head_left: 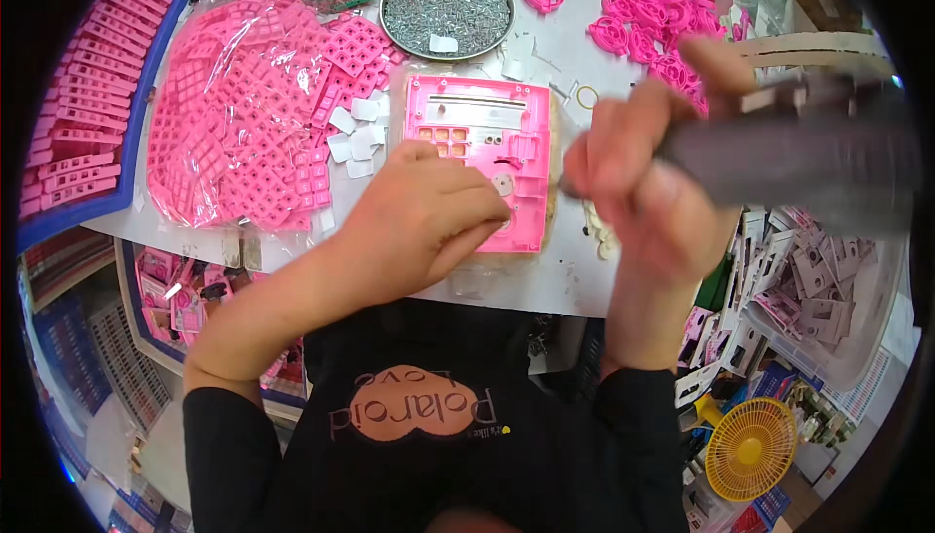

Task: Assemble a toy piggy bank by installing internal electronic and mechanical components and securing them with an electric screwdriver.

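Note:
A pink plastic housing lies open side up on a padded wrap in front of me. It has a silver strip near its top, a grid of small square openings and a round white part. My left hand rests over its lower left, fingertips pinched together beside the round part; what they hold, if anything, is hidden. Right of the housing and raised above the table, my right hand is closed around a dark grey electric screwdriver, blurred by motion.
A round tin of small screws stands behind the housing. A clear bag of pink keypads lies left, near white paper pieces. Pink rings are heaped at the back right. A blue tray edges the left; a yellow fan stands lower right.

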